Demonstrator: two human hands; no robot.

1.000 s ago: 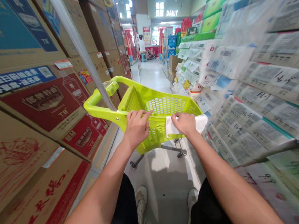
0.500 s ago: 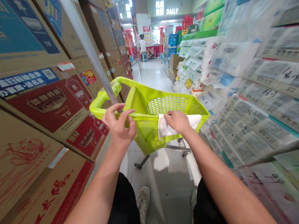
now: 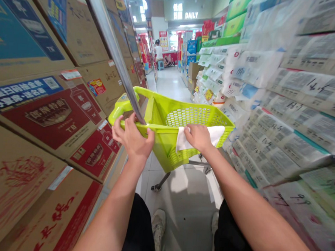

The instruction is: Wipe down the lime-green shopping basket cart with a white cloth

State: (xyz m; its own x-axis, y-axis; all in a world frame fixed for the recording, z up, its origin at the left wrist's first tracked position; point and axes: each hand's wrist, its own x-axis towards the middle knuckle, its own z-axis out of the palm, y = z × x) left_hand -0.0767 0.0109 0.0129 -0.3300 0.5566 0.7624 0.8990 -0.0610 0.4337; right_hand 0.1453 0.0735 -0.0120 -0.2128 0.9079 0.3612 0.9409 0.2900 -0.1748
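Note:
A lime-green plastic shopping cart (image 3: 168, 156) with perforated basket walls stands sideways before me on grey legs with castors. My left hand (image 3: 134, 138) grips its near rim by the handle, the fingers curled over the edge and the thumb apart. Draped over the same rim further right is a white cloth (image 3: 184, 141). My right hand (image 3: 200, 137) presses the cloth on the rim, its fingers bent over the edge. Just beyond my left hand a silver pole (image 3: 117, 58) slants down to the cart's rim; its upper end reaches a dark part at the frame's top.
Stacked cardboard cartons (image 3: 51, 114) line the left side closely. On the right rise piled wrapped packs (image 3: 287, 121) with handwritten prices. A tiled aisle (image 3: 172, 84) runs ahead, where a person (image 3: 158, 51) sits on a blue stool (image 3: 160, 64).
My left hand has settled lower over the rim, its raised fingers now bent down. The pole and the cart's handle appear further right. My right hand stays on the cloth.

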